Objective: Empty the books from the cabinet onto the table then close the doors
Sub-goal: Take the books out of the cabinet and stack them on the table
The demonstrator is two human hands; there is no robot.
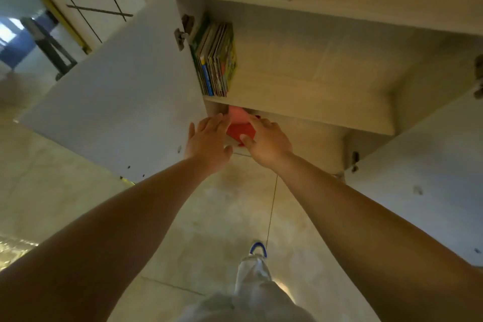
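Head view: my left hand [207,142] and right hand [266,140] grip red books [239,127] on the cabinet's [313,65] lower shelf. At twelve o'clock, upright books [215,60] still wait; both doors [117,91] stand open. No worktop shows. No lettering is legible.

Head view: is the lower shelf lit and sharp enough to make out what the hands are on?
Head view: dim, warm light; the lower shelf lies in shadow and the red flat item between the left hand and right hand is blurred; the upright colourful books above read clearer; wide-angle distortion bends the white cabinet doors.
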